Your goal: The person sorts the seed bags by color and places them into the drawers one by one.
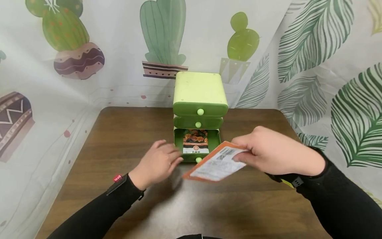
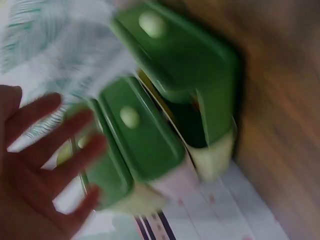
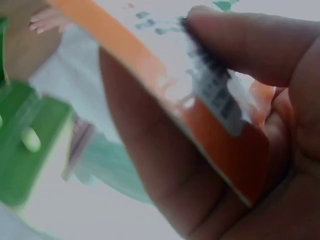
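My right hand (image 1: 268, 152) pinches a flat orange-bordered packet (image 1: 219, 164) between thumb and fingers. A white label with a barcode covers its upward face, and it hangs tilted over the front right of an open drawer (image 1: 214, 139). In the right wrist view the thumb presses on the label beside the barcode (image 3: 215, 95). Inside the bottom drawer lies a flower-printed packet (image 1: 195, 141), like a seed packet, with orange blooms. To the drawer's left is my left hand (image 1: 159, 162), blurred, holding nothing. The left wrist view shows its fingers (image 2: 75, 120) spread apart.
The drawer belongs to a small green three-drawer cabinet (image 1: 200, 88) at the back of the brown wooden table (image 1: 128, 132). Its upper two drawers are closed, each with a round pale knob (image 1: 200, 112). Cactus- and leaf-printed cloth (image 1: 119, 39) hangs behind and along the sides.
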The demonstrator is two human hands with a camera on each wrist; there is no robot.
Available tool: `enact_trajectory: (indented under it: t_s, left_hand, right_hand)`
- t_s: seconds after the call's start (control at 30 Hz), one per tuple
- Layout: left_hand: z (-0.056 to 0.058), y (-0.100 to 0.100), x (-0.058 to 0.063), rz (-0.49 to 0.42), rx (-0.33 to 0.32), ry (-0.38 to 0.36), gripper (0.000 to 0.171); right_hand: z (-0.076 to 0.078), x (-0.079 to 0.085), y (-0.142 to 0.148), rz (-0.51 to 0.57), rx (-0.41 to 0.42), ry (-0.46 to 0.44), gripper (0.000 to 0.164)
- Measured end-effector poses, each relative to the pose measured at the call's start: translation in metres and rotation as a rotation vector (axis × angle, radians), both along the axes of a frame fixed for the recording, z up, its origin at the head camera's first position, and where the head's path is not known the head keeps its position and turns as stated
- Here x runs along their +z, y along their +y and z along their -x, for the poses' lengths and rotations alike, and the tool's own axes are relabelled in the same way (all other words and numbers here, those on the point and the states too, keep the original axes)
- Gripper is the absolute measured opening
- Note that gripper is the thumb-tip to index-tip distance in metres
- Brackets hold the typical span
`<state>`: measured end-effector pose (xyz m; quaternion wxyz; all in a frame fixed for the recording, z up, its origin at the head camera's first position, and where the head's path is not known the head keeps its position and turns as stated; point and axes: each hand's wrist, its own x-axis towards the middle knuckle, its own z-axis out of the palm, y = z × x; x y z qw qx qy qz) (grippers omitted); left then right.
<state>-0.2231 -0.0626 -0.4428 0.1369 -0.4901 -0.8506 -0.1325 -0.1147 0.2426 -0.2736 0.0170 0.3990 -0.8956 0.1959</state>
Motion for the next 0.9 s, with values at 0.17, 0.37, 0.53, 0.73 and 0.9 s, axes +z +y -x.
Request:
enact_trajectory:
  t_s: [0.17, 0.37, 0.53, 0.73, 0.9]
  left_hand:
    - [0.026, -0.025, 0.002, 0.35, 0.399, -0.203, 0.083]
    - [0.051, -0.052, -0.004, 0.321, 0.557, -0.299, 0.089]
    - [0.058, -0.062, -0.005, 0.297, 0.574, -0.319, 0.081]
    - [0.06, -0.064, -0.008, 0.291, 0.566, -0.332, 0.082]
    - [0.061, -0.068, -0.01, 0.299, 0.573, -0.351, 0.084]
  right_hand:
    - [0.004, 0.011, -0.001, -0.099, -0.135, 0.274, 0.029]
    - [0.018, -0.009, -0.012, -0.262, -0.281, 0.276, 0.05]
    - [0.038, -0.041, -0.025, -0.352, -0.281, 0.221, 0.048]
    - [0.064, -0.085, -0.044, -0.447, -0.28, 0.133, 0.035]
    - [0.093, -0.129, -0.056, -0.49, -0.271, 0.135, 0.018]
